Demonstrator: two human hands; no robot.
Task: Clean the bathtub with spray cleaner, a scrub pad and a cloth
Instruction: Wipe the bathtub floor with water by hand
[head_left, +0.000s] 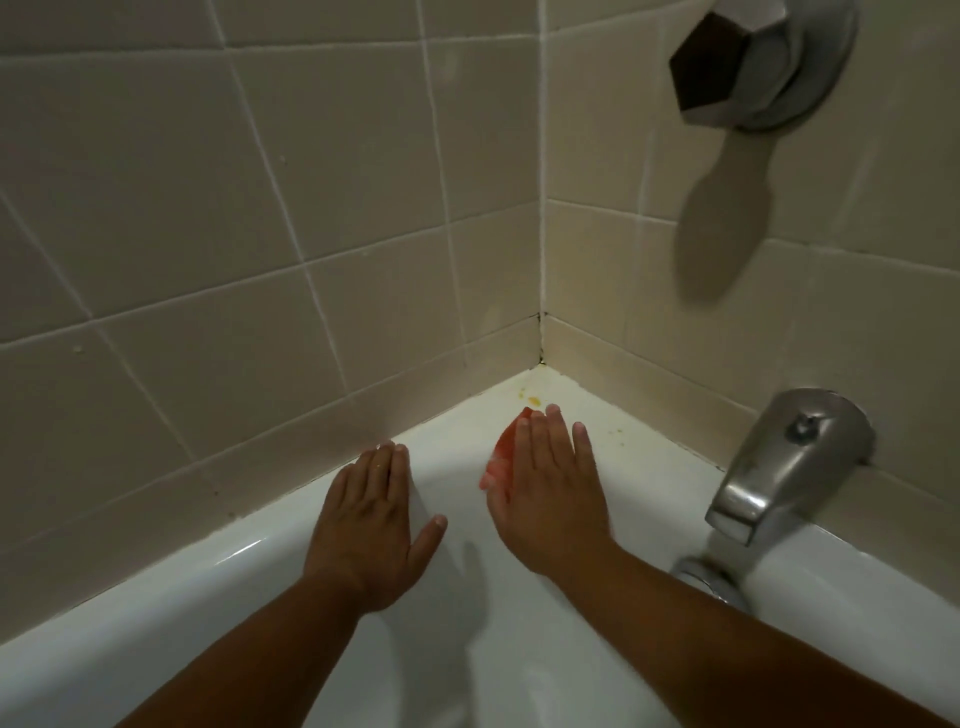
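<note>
Both arms reach into the white bathtub (156, 597), left hand (371, 525) laid flat, fingers straight, on its far wall, right hand (550, 493) pressing the red scrub pad (500, 460) under straight fingers, and beyond them a yellow stain (533, 400) on the corner ledge.

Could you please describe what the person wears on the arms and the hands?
The left hand and the right hand are bare, without gloves. Both forearms are bare too: no sleeve is in view, and no watch or bracelet shows.
</note>
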